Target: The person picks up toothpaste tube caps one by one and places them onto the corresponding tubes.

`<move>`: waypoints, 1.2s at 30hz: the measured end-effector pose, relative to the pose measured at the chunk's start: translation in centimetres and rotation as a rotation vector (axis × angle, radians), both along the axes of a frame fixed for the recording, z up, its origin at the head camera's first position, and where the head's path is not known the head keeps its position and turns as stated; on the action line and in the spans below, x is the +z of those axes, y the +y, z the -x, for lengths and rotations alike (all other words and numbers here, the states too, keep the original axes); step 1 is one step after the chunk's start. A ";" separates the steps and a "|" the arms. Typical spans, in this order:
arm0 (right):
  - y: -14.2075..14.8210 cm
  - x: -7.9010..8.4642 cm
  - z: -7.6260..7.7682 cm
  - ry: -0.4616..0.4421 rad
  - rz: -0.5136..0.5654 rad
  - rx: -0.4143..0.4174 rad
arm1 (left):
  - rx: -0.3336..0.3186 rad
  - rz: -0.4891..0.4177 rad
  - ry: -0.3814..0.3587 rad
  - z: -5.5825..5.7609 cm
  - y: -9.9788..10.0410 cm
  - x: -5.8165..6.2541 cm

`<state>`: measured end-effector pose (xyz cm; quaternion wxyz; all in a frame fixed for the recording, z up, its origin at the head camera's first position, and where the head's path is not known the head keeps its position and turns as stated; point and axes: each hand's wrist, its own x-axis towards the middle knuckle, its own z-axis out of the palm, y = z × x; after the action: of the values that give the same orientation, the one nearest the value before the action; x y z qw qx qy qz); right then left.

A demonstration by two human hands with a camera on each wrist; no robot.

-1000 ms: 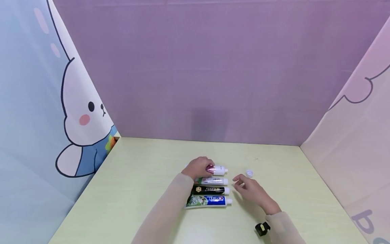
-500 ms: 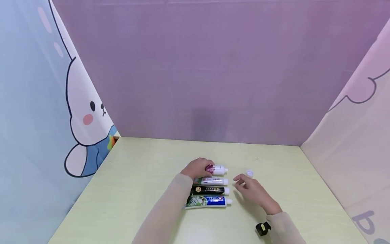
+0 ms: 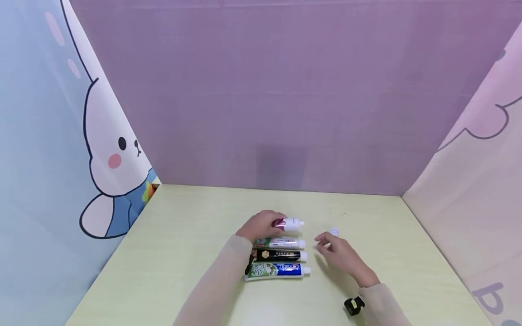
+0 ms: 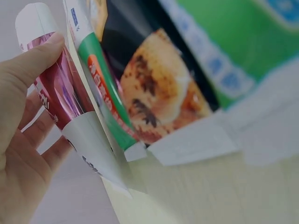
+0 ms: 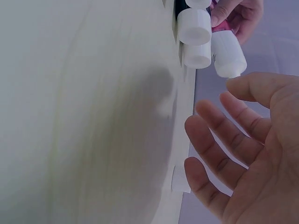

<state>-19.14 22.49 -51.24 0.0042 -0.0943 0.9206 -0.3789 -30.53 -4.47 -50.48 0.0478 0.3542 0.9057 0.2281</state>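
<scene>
A white and shiny purple toothpaste tube [image 3: 290, 224], its narrow nozzle bare and pointing right, is gripped by my left hand [image 3: 261, 225]. The left wrist view shows the thumb over the purple middle of this toothpaste tube [image 4: 63, 86] and the fingers behind it. My right hand [image 3: 339, 256] holds nothing; its fingers are loosely bent, to the right of the nozzle. Behind its fingertips lies a small white cap [image 3: 334, 232], partly hidden in the head view. In the right wrist view the thumb overlaps the nozzle's end.
Nearer than the held tube, a silver and green toothpaste tube [image 3: 285, 243], a black one [image 3: 283, 256] and a green and blue one [image 3: 273, 270] lie in a row, capped ends right. A purple backdrop [image 3: 281, 95] closes off the table's [image 3: 195, 203] far edge.
My left hand has raised the purple and white tube slightly and drawn it a little left. My right hand has shifted slightly right, now covering part of the cap.
</scene>
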 end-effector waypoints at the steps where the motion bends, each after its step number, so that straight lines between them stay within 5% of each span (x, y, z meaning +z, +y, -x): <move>1: 0.1 0.1 0.1 0.005 -0.004 -0.004 | 0.001 0.000 0.007 0.0 0.0 0.0; 19: 4.4 2.0 2.6 0.118 -0.104 -0.062 | -0.001 0.001 0.047 -0.2 0.1 1.3; 30: 5.3 1.3 3.3 0.007 -0.187 -0.108 | -0.019 0.000 0.050 -0.1 -0.1 1.3; 36: 5.4 0.3 3.7 -0.043 -0.149 -0.125 | -0.019 -0.006 0.049 -0.3 -0.2 1.2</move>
<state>-22.82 27.89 -50.96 0.0071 -0.0279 0.9500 -0.3109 -30.21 -4.72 -49.23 0.0269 0.3682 0.9026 0.2214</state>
